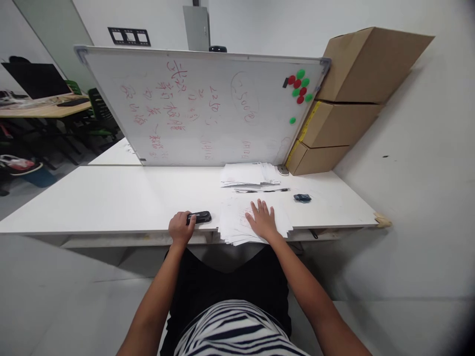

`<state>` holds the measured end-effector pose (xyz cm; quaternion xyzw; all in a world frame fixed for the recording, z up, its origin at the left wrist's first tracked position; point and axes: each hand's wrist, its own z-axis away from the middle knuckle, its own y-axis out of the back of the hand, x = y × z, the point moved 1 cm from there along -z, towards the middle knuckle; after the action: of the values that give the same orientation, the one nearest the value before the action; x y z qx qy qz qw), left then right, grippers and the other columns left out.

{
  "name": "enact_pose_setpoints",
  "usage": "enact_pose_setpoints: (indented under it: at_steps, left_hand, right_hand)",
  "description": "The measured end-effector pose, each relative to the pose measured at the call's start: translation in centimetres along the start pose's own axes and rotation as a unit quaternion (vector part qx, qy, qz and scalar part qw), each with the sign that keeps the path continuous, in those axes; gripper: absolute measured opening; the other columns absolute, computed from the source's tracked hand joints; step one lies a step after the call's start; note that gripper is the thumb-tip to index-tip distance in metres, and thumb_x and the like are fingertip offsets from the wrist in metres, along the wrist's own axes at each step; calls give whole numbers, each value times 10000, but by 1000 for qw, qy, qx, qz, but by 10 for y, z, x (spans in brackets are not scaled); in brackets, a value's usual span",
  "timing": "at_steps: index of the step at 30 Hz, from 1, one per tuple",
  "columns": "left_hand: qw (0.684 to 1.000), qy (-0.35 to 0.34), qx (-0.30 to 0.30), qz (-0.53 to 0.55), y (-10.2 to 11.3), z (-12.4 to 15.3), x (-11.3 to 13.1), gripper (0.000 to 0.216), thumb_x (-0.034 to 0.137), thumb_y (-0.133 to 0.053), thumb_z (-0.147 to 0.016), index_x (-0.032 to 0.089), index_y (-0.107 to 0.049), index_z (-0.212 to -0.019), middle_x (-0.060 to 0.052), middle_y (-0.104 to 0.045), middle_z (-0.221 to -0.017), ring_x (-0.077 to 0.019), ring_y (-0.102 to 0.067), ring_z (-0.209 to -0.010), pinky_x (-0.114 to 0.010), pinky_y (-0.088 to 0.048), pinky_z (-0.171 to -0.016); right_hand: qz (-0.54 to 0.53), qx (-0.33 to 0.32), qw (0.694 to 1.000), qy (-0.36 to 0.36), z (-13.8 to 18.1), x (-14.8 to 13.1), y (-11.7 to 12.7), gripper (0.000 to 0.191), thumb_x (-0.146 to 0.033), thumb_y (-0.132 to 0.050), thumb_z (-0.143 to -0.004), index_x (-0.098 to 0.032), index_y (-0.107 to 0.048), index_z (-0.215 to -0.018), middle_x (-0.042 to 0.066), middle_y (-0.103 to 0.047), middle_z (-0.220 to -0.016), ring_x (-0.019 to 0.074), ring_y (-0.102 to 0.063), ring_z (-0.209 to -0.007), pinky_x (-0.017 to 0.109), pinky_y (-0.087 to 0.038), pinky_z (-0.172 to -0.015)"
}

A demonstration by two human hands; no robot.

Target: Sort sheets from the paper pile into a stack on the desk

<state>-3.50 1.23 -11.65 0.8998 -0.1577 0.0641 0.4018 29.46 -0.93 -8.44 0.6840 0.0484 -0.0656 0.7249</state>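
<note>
My left hand [181, 227] is closed around one end of a black stapler [202, 216], which rests on the white table close to its front edge. To the right, my right hand [262, 220] lies flat with its fingers spread on a loose stack of white papers [233, 228]. Some of these sheets jut out over the table's front edge, and faint red writing shows on the top one. Beyond them is a second stack of papers [243, 174], its edges uneven. A thin dark strip-like object [261, 190] lies between the two stacks.
A whiteboard [178, 109] with red writing and several round magnets stands along the back of the white table [111, 198]. Cardboard boxes [345, 123] are piled at the back right. A small dark blue item [302, 198] lies on the right. A shelf [141, 241] runs under the tabletop.
</note>
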Motion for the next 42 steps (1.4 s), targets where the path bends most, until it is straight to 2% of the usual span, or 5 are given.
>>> enact_pose_setpoints:
  at_steps: [18,24,32,37,42]
  left_hand:
    - [985,34,-169,-9,19,-24,6,436,545,-510,-852,176,-604,-1064,-126,-640,-1033,-272,-557,-974,-352,-409,-775]
    - [976,-3,-218,-15,12,-49,-2,414,550,-554,-820,189,-590,-1018,-110,-634,-1026,-281,-541,-1008,-345,-398,-768]
    - [964,22,-266,-7,-22,-99,-4,384,539,-575,-798,179,-586,-929,-102,-624,-953,-256,-559,-904,-321,-379,-688]
    - [970,38,-237,37,-33,-98,-6,368,535,-564,-813,188,-581,-936,-76,-619,-902,-227,-562,-811,-328,-388,-666]
    - [968,46,-241,58,-36,-95,-9,339,506,-610,-789,201,-586,-935,-63,-625,-892,-231,-565,-817,-346,-405,-699]
  right_hand:
    - [-9,-3,1000,19,2,-1,-1,713,-602,-93,-937,-209,-114,-1531,93,3,-1606,271,39,-1465,559,15,-1132]
    - [-31,-87,996,18,-15,0,18,735,-595,-280,-918,-208,-136,-1526,119,43,-1602,311,79,-1458,609,16,-1111]
    - [-19,158,987,18,-107,-11,39,519,-264,-244,-978,-146,-254,-1483,127,-175,-1583,259,-112,-1455,548,-85,-1132]
    - [5,171,983,59,-138,2,15,454,-197,-207,-988,-138,-458,-1362,132,-443,-1457,250,-363,-1349,555,-40,-1120]
    - [9,189,980,65,-143,10,5,439,-152,-230,-976,-177,-553,-1272,93,-557,-1365,219,-470,-1273,513,-26,-1143]
